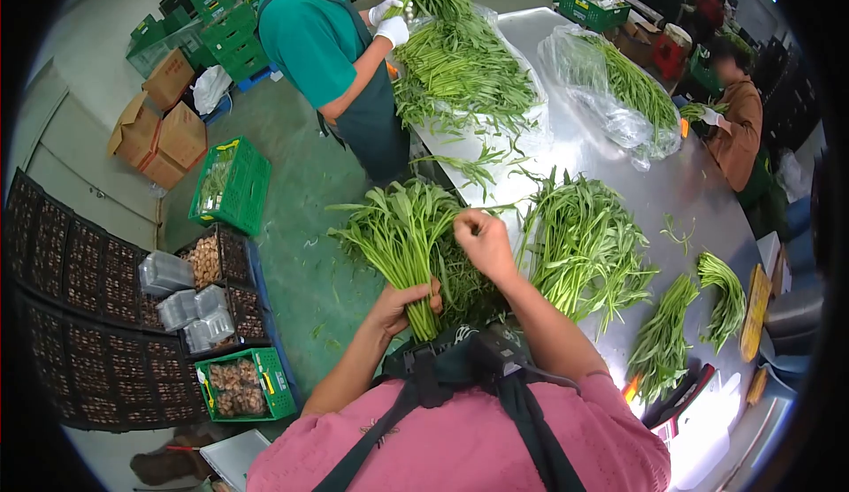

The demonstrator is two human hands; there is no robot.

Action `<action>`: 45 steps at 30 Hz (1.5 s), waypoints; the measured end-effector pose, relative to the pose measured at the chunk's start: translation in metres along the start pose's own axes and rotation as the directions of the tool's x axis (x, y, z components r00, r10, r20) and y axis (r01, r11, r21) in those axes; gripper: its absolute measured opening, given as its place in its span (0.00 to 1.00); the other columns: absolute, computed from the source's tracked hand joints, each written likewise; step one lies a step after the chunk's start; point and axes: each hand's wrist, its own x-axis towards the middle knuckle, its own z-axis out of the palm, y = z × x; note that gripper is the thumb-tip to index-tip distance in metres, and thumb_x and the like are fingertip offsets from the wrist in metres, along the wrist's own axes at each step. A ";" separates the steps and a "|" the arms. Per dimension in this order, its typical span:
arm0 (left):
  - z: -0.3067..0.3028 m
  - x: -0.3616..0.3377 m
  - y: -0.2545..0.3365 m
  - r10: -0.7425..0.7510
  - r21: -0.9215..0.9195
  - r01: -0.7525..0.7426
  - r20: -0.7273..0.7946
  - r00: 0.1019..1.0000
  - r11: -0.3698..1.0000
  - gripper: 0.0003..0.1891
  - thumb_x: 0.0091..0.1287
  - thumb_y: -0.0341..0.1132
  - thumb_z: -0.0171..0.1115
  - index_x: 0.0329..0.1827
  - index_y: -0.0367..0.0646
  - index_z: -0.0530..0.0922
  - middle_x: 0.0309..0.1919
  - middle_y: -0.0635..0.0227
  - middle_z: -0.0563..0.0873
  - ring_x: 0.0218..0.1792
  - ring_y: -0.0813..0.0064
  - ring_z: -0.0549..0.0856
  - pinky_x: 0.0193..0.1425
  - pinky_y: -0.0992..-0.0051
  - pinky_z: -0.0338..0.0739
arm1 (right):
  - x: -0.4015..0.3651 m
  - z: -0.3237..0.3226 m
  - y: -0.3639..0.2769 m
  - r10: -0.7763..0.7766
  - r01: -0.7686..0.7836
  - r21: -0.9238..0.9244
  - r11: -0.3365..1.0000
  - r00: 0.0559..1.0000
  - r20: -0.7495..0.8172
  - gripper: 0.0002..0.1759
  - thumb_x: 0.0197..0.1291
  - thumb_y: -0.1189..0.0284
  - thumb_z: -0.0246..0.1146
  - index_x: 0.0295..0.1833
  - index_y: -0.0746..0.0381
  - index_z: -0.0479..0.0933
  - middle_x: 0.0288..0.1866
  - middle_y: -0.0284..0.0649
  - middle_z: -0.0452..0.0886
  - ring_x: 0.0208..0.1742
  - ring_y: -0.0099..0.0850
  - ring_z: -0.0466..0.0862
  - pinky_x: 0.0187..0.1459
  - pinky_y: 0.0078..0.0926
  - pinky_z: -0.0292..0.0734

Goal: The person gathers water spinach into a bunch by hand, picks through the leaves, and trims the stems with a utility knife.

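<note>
Close to the pink shirt (460, 430), gripping a bunch of leafy greens (393, 236) with the left hand (396, 308), fingers and thumb pressed round the stems near their lower ends. Holding it beside the table's near edge, above a darker mass of leaves (473, 284). Aiming stem ends back toward the body and leaves away, long axis slanting forward and slightly left. Made up of smooth, pale-green stems packed side by side, with narrow, darker leaves fanning out at the top. Just right of those leaves, curling the fingers of the right hand (486, 243); cannot tell whether pinching a stem.

Facing a shiny metal table (650, 196), laid with two small bunches (663, 337) and a loose heap of greens (584, 244). To the left, on green floor (305, 244), black crates (80, 350), then a green crate (254, 193) and cardboard boxes (164, 143). Farther along the table, a clear plastic bag (610, 125) and a large pile of greens (469, 72); beside these, two people, one in teal (323, 41), one in brown (741, 134). Farthest back, stacked green crates (217, 15).
</note>
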 end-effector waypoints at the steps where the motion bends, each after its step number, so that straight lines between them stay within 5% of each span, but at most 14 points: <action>1: 0.000 -0.001 0.000 0.007 -0.058 -0.006 0.018 1.000 0.998 0.19 0.62 0.33 0.70 0.54 0.43 0.73 0.40 0.62 0.81 0.36 0.67 0.83 0.43 0.61 0.80 | 0.003 -0.002 0.004 0.065 -0.065 0.008 0.998 0.998 -0.015 0.03 0.59 0.78 0.63 0.37 0.67 0.81 0.25 0.35 0.79 0.28 0.19 0.75 0.31 0.21 0.72; 4: -0.007 0.002 -0.002 0.033 -0.202 -0.019 0.065 0.997 0.979 0.19 0.64 0.33 0.68 0.56 0.45 0.73 0.42 0.62 0.81 0.40 0.67 0.83 0.45 0.61 0.80 | -0.001 -0.009 0.014 0.169 -0.169 -0.004 0.986 0.984 0.051 0.07 0.60 0.75 0.65 0.41 0.67 0.81 0.30 0.40 0.81 0.31 0.26 0.81 0.35 0.26 0.76; 8: -0.031 0.010 -0.010 -0.166 -0.298 0.130 -0.098 0.981 0.946 0.14 0.69 0.31 0.62 0.55 0.42 0.74 0.44 0.60 0.82 0.42 0.64 0.84 0.48 0.57 0.81 | -0.035 -0.016 0.023 0.104 0.057 -0.623 0.780 0.970 0.219 0.29 0.59 0.65 0.67 0.65 0.59 0.69 0.65 0.52 0.71 0.50 0.56 0.82 0.50 0.47 0.79; 11: -0.034 -0.001 -0.025 -0.216 -0.374 0.166 -0.093 0.972 0.912 0.12 0.70 0.33 0.60 0.52 0.38 0.76 0.43 0.58 0.84 0.44 0.62 0.85 0.57 0.50 0.80 | -0.062 -0.025 0.049 0.191 -0.041 -0.612 0.790 0.965 0.182 0.27 0.60 0.64 0.67 0.63 0.60 0.72 0.62 0.52 0.74 0.54 0.54 0.81 0.54 0.46 0.78; 13: -0.025 -0.007 -0.028 -0.223 -0.431 0.158 -0.105 0.969 0.889 0.12 0.71 0.34 0.60 0.49 0.34 0.78 0.42 0.58 0.85 0.45 0.59 0.85 0.66 0.42 0.74 | -0.080 -0.035 0.063 0.301 -0.034 -0.511 0.859 0.841 0.449 0.24 0.61 0.62 0.65 0.60 0.60 0.76 0.58 0.52 0.78 0.57 0.52 0.79 0.57 0.45 0.75; 16: -0.041 -0.006 -0.034 -0.202 -0.469 0.169 -0.019 0.979 0.867 0.14 0.71 0.34 0.59 0.57 0.42 0.73 0.44 0.58 0.84 0.44 0.60 0.85 0.56 0.50 0.79 | -0.108 -0.039 0.065 0.351 0.001 -0.491 0.871 0.698 0.624 0.21 0.61 0.62 0.64 0.56 0.61 0.78 0.53 0.53 0.81 0.56 0.50 0.80 0.57 0.44 0.76; 18: -0.043 -0.007 -0.032 -0.203 -0.436 0.173 -0.022 0.979 0.883 0.17 0.71 0.35 0.59 0.60 0.46 0.71 0.44 0.59 0.83 0.43 0.62 0.84 0.48 0.56 0.79 | -0.116 -0.046 0.060 0.359 -0.028 -0.530 0.847 0.766 0.534 0.19 0.61 0.63 0.64 0.54 0.62 0.79 0.52 0.52 0.81 0.54 0.50 0.81 0.55 0.44 0.77; 19: -0.025 -0.008 -0.022 -0.216 -0.363 0.176 -0.071 0.974 0.915 0.17 0.71 0.35 0.59 0.60 0.47 0.69 0.37 0.70 0.72 0.38 0.74 0.73 0.47 0.66 0.72 | -0.119 -0.051 0.057 0.338 -0.026 -0.547 0.837 0.810 0.479 0.17 0.61 0.64 0.64 0.52 0.62 0.79 0.50 0.52 0.82 0.52 0.50 0.82 0.53 0.44 0.78; 22: -0.022 -0.005 -0.017 -0.120 -0.378 0.115 0.010 0.993 0.919 0.17 0.71 0.35 0.60 0.61 0.47 0.70 0.38 0.69 0.73 0.38 0.74 0.73 0.48 0.67 0.71 | -0.112 -0.079 0.047 0.172 -0.144 -0.480 0.865 0.985 0.014 0.12 0.62 0.70 0.63 0.48 0.64 0.80 0.42 0.53 0.84 0.43 0.50 0.85 0.46 0.42 0.81; 26: -0.013 0.005 -0.017 -0.023 -0.468 0.032 0.025 0.999 0.883 0.15 0.73 0.34 0.58 0.60 0.47 0.72 0.38 0.71 0.73 0.38 0.76 0.73 0.49 0.66 0.72 | -0.099 -0.138 0.037 0.195 -0.417 -0.549 0.724 0.888 -0.417 0.14 0.63 0.69 0.63 0.53 0.63 0.79 0.41 0.56 0.85 0.37 0.53 0.85 0.38 0.43 0.81; 31: -0.011 0.016 -0.018 -0.068 -0.493 0.056 -0.006 0.998 0.868 0.13 0.73 0.34 0.58 0.58 0.47 0.72 0.39 0.67 0.75 0.38 0.72 0.74 0.48 0.63 0.75 | -0.107 -0.188 0.072 0.167 -0.391 -0.745 0.540 0.918 -0.361 0.14 0.64 0.63 0.64 0.50 0.59 0.79 0.38 0.52 0.85 0.35 0.53 0.85 0.37 0.46 0.81; 40: -0.013 0.021 -0.020 -0.044 -0.454 0.028 -0.026 0.999 0.891 0.12 0.74 0.34 0.57 0.57 0.46 0.72 0.40 0.67 0.75 0.40 0.71 0.76 0.48 0.62 0.76 | -0.153 -0.208 0.079 0.192 -0.351 -0.747 0.565 0.936 -0.294 0.10 0.62 0.67 0.63 0.41 0.63 0.79 0.36 0.51 0.84 0.36 0.51 0.84 0.37 0.45 0.79; 42: -0.012 0.019 -0.019 -0.046 -0.476 0.022 -0.039 0.998 0.879 0.12 0.74 0.34 0.56 0.57 0.46 0.72 0.40 0.67 0.76 0.39 0.71 0.76 0.48 0.63 0.76 | -0.160 -0.215 0.071 0.310 -0.351 -0.619 0.702 0.934 -0.177 0.09 0.62 0.70 0.62 0.41 0.65 0.80 0.35 0.50 0.84 0.32 0.46 0.85 0.36 0.40 0.80; 45: -0.016 0.019 -0.018 -0.034 -0.451 0.010 -0.047 0.998 0.893 0.12 0.74 0.34 0.56 0.57 0.46 0.71 0.40 0.67 0.76 0.39 0.71 0.76 0.48 0.63 0.76 | -0.156 -0.237 0.049 0.449 -0.562 -0.280 0.778 0.809 -0.379 0.11 0.63 0.70 0.61 0.46 0.65 0.82 0.32 0.47 0.86 0.30 0.34 0.85 0.36 0.33 0.79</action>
